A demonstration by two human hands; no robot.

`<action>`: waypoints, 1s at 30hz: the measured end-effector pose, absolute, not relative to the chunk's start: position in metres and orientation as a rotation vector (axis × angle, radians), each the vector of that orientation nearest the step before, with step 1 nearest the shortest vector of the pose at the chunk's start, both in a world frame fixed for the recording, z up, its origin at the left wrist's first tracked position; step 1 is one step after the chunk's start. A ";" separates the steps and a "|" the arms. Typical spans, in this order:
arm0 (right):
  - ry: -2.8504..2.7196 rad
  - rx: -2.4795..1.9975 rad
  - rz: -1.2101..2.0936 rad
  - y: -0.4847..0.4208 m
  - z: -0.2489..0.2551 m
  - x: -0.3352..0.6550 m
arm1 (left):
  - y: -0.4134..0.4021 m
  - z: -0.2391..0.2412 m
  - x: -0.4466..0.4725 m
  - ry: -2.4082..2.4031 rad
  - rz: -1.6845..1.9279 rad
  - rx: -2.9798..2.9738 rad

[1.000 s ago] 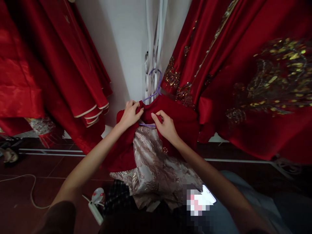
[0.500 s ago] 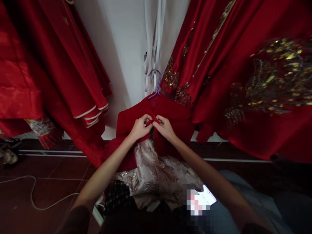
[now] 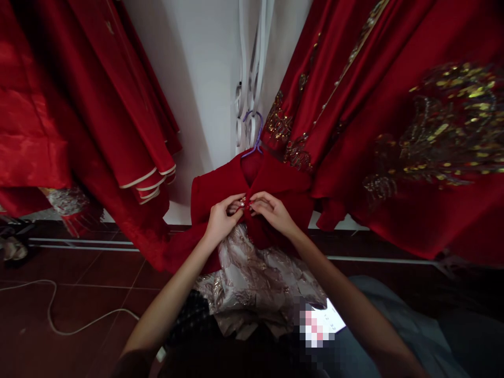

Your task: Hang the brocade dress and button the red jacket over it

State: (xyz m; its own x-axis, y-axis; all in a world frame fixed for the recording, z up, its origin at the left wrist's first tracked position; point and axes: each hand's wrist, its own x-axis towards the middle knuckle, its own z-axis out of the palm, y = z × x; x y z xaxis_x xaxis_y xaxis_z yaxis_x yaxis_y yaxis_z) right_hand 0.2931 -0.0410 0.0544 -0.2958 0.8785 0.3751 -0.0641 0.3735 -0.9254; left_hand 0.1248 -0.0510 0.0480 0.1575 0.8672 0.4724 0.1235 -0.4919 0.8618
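A red jacket [image 3: 220, 184] hangs in front of me on a purple hanger [image 3: 258, 137], its neckline open in a V. Both hands meet at its front edge, just under the V. My left hand [image 3: 222, 218] pinches the left front edge with thumb and fingers close together. Opposite it, my right hand [image 3: 275, 212] grips the right front edge. Small shiny spots show between the fingertips, too small to make out. Below the hands, a pale shiny patterned fabric [image 3: 252, 278] spreads across my lap, partly under the jacket.
Red garments hang on the left [image 3: 118, 105], and red gowns with gold sequins [image 3: 452, 126] on the right. White metal scrollwork [image 3: 252, 63] stands against the wall. A lit phone [image 3: 333, 317] rests by my right forearm; a white cable [image 3: 59, 328] crosses the floor.
Both hands have shifted slightly down the jacket's front. The fingers have rearranged, with the right fingers now stretched further over the edge. The collar above shows wider.
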 end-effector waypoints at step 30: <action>-1.797 -0.946 0.626 -0.058 0.072 0.291 | -0.063 0.063 0.120 1.075 1.268 2.205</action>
State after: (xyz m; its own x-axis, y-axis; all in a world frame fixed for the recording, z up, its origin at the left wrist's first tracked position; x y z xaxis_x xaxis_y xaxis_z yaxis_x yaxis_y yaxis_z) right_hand 0.2910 -0.0584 0.0718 -0.2243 0.8250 0.5186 0.3242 0.5651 -0.7587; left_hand 0.1195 -0.0628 0.0628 0.3009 0.7700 0.5626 0.4293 -0.6362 0.6411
